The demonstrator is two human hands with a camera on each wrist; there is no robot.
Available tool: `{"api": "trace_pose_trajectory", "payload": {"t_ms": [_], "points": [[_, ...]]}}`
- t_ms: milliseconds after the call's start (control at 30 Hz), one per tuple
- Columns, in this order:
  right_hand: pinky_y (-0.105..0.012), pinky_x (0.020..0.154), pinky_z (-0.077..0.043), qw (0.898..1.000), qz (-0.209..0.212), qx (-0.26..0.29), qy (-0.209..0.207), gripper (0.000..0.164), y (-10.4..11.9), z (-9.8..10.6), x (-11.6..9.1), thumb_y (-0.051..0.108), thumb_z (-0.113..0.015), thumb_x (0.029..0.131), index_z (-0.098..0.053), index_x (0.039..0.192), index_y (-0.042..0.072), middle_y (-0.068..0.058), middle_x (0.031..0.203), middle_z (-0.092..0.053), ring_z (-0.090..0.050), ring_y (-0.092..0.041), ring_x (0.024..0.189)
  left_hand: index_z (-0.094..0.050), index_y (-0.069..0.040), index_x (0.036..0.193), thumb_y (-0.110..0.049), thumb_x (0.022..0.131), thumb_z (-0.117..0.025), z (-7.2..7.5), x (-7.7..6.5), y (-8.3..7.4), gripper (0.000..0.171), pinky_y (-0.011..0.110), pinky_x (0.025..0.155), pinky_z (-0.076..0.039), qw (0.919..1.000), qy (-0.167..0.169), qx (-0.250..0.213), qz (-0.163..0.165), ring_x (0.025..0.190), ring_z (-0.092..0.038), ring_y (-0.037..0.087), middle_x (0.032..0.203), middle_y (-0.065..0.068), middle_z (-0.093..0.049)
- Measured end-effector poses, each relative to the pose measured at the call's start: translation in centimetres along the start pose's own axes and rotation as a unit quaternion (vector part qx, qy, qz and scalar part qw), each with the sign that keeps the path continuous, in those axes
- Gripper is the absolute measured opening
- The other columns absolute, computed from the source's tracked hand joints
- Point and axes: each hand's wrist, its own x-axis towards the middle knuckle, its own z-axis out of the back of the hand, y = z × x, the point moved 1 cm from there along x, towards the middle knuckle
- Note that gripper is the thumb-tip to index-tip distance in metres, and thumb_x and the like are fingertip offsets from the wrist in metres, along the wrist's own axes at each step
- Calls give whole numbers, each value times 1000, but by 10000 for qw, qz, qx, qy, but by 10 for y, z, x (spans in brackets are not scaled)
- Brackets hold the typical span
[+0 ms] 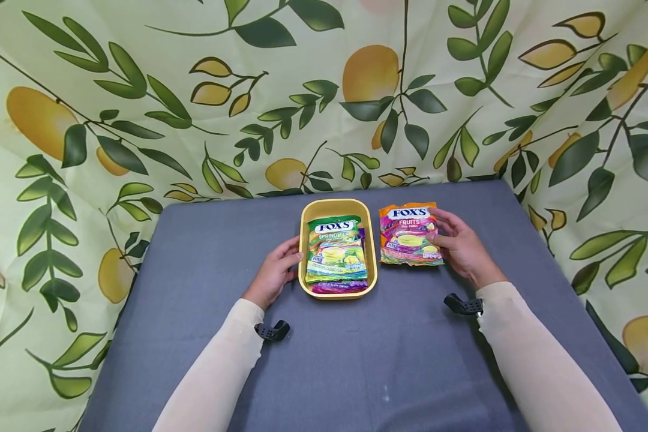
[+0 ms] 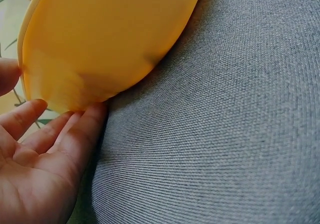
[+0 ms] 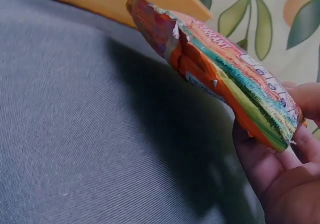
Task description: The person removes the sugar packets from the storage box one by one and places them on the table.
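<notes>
My left hand (image 1: 273, 271) holds the left side of a yellow rectangular tray (image 1: 373, 264), fingertips against the outer wall and thumb at the rim. In the left wrist view the tray's wall (image 2: 120, 34) curves over the fingers. Inside it lies a green Fox's Spring Tea candy packet (image 1: 335, 249) on top of a purple packet (image 1: 339, 287). To the right of the tray, my right hand (image 1: 464, 249) pinches an orange and purple Fox's Fruits candy packet (image 1: 407, 231) by its right edge. The right wrist view shows this packet (image 3: 215, 69) tilted, above its shadow on the cloth.
A grey cloth-covered table (image 1: 324, 360) lies under everything. Behind it and at the sides hangs a curtain (image 1: 313, 120) printed with leaves and orange fruit. Black straps (image 1: 272, 330) are worn on both wrists over pale sleeves.
</notes>
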Motion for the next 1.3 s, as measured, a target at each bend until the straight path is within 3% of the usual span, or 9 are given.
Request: {"api": "trace_pose_trajectory", "payload": {"t_ms": [167,433,633,1000,1133,1300], "points": [[-31,86,-60,9984,-148,-538,57,68,-6,-1,4,10,-65,111,-36,171,21,-16,165,-38,-61,-22,121,-39,-8,169,-17,111,-60,-1,0,0,62,47,105,-54,10000,4,28,11,136,-57,34,159,19,-51],[-33,89,-60,9963,-297,-799,109,70,-9,-1,7,10,-66,111,-33,172,18,-18,168,-37,-57,-30,129,-40,-8,168,-15,111,-59,-3,1,2,61,51,108,-51,10000,17,-26,-27,137,-56,35,158,20,-51],[-31,86,-60,9926,-302,-1180,5,71,-10,2,6,10,-68,109,-33,171,13,-20,170,-35,-56,-33,129,-38,-5,168,-15,111,-58,-3,1,2,61,47,105,-53,9999,62,-37,-79,136,-56,35,159,22,-50],[-35,86,-62,9948,-155,-966,-276,70,-13,19,0,7,-64,111,-30,172,10,-24,167,-37,-65,-19,115,-39,-4,168,-15,111,-57,-1,0,4,61,46,101,-56,9999,71,-51,-147,136,-57,36,160,22,-49],[-32,83,-62,9946,-186,-930,-421,69,-13,24,-2,10,-64,111,-31,172,10,-24,166,-39,-68,-10,106,-38,-4,168,-16,111,-57,-1,0,4,61,48,103,-55,9998,65,-49,-161,136,-56,36,160,22,-49],[-29,84,-60,9926,-181,-1068,-543,71,-10,23,-3,15,-68,110,-32,171,10,-24,163,-44,-68,-10,107,-37,-3,168,-14,111,-57,-1,1,4,62,48,103,-54,9998,75,-84,-187,137,-56,38,162,23,-47]]}}
